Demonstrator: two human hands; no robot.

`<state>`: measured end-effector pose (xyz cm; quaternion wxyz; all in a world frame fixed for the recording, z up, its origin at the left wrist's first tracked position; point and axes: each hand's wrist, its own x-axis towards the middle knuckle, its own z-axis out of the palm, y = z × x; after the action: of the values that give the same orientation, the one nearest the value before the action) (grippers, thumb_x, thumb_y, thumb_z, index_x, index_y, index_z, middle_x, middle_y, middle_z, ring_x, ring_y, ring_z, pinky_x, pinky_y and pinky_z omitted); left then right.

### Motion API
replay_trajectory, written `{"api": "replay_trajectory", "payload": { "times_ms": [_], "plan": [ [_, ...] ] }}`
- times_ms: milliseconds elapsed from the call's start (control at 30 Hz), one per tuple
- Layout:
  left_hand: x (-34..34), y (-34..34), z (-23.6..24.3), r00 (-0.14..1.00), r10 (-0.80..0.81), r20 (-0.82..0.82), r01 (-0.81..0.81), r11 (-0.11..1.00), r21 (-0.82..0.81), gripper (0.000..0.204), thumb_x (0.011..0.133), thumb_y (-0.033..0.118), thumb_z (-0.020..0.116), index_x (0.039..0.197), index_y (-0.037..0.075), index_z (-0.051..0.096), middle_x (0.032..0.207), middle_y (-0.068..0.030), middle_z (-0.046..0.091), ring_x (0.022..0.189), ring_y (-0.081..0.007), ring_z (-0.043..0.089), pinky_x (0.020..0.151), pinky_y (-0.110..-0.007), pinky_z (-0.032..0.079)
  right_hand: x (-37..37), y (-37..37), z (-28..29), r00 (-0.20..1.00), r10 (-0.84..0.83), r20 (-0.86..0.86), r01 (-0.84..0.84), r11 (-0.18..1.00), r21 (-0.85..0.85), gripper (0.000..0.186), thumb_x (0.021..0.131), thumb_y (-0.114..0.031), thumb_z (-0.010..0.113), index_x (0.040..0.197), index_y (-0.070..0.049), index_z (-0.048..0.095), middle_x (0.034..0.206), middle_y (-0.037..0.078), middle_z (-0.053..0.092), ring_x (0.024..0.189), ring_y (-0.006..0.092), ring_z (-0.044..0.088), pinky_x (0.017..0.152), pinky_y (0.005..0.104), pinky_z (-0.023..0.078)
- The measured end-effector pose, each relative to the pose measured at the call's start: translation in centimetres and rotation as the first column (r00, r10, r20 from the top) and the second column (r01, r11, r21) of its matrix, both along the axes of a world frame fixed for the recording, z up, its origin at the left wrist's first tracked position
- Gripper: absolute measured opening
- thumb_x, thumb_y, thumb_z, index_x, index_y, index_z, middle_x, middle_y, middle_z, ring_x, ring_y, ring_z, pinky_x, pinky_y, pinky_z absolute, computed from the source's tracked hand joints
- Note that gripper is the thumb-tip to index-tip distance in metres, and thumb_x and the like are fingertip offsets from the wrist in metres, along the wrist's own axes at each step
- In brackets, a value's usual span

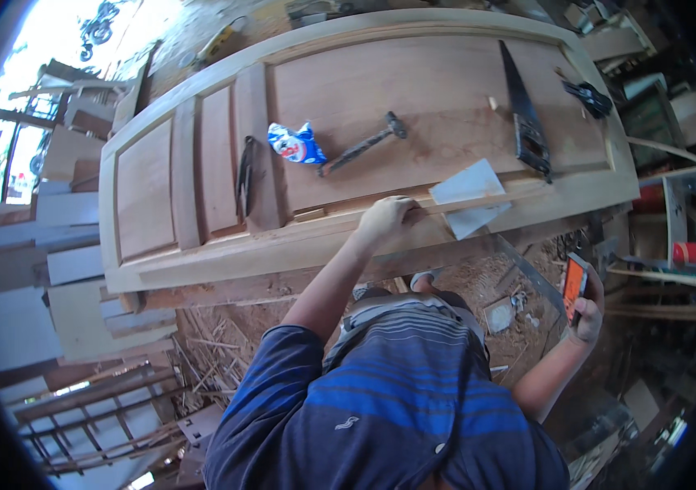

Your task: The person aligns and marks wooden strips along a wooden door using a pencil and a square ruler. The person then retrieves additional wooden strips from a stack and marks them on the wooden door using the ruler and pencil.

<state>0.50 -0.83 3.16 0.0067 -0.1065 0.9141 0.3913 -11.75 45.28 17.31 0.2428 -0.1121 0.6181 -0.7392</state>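
My left hand (389,220) is closed on a thin wooden strip (470,202) along the near edge of a large panelled wooden door (233,260). The strip crosses over a white sheet (472,184) lying on the door's frame. Out to the right, my right hand (586,317) grips the orange handle of a handsaw (535,278). Its long metal blade slants up and left, with the tip close to the door's near edge by the white sheet. The fingers of my left hand partly hide the strip's end.
On the door lie a hammer (364,145), a blue-and-white packet (295,144), a dark slim tool (245,175), a black-handled saw (523,114) and a black tool (589,98). Boards (78,318) are stacked at left. Wood scraps (217,343) litter the floor.
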Motion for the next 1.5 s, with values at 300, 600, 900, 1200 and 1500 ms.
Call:
{"api": "replay_trajectory", "payload": {
  "times_ms": [300,600,900,1200,1500],
  "plan": [
    [1.2,0.2,2.3,0.999,0.028,-0.022,-0.028,0.999,-0.023,0.027,0.101,0.032,0.068,0.111,0.009,0.078,0.115,-0.0149,0.078,0.113,-0.0383,0.071,0.094,-0.05,0.057,-1.7,-0.6,0.3,0.993,0.117,-0.034,-0.115,0.992,0.058,0.091,0.073,-0.033,0.077,0.154,0.003,0.054,0.14,0.021,0.065,0.113,0.0245,0.067,0.092,0.0321,0.054],
    [1.3,0.6,-0.5,0.991,0.024,-0.13,-0.034,0.997,-0.073,0.022,0.095,0.029,0.073,0.106,0.01,0.077,0.111,-0.0121,0.076,0.11,-0.038,0.072,0.091,-0.052,0.058,-7.0,5.1,1.3,0.887,0.458,0.068,-0.383,0.808,-0.447,0.085,0.091,-0.02,0.074,0.164,0.006,0.037,0.154,0.026,0.053,0.129,0.029,0.06,0.11,0.0407,0.052],
    [2.0,0.1,-0.5,0.995,0.044,-0.088,-0.047,0.998,-0.041,0.019,0.094,0.03,0.074,0.102,0.012,0.076,0.106,-0.0119,0.076,0.107,-0.0376,0.072,0.089,-0.053,0.058,-7.9,0.8,1.5,0.98,0.189,0.067,-0.143,0.892,-0.429,0.088,0.095,-0.02,0.072,0.166,0.005,0.028,0.156,0.018,0.045,0.143,0.0277,0.048,0.127,0.0445,0.032],
    [1.4,0.3,-1.3,0.997,0.035,-0.065,-0.039,0.997,-0.064,0.02,0.097,0.033,0.072,0.101,0.013,0.075,0.107,-0.0113,0.077,0.108,-0.0375,0.073,0.09,-0.052,0.059,-4.4,-3.5,3.0,0.985,0.153,0.078,-0.103,0.891,-0.442,0.093,0.089,-0.024,0.078,0.162,0.006,0.03,0.134,0.015,0.048,0.128,0.0258,0.048,0.12,0.0423,0.034],
    [0.4,-0.1,-2.4,0.998,-0.023,-0.066,0.02,0.998,-0.054,0.021,0.097,0.03,0.072,0.112,0.017,0.081,0.114,-0.0115,0.079,0.111,-0.0371,0.074,0.092,-0.049,0.06,-1.4,-7.3,1.9,0.989,-0.019,0.149,0.108,0.783,-0.612,0.088,0.08,-0.019,0.081,0.155,0.006,0.041,0.142,0.017,0.054,0.12,0.0284,0.056,0.114,0.0439,0.044]
  ]
}}
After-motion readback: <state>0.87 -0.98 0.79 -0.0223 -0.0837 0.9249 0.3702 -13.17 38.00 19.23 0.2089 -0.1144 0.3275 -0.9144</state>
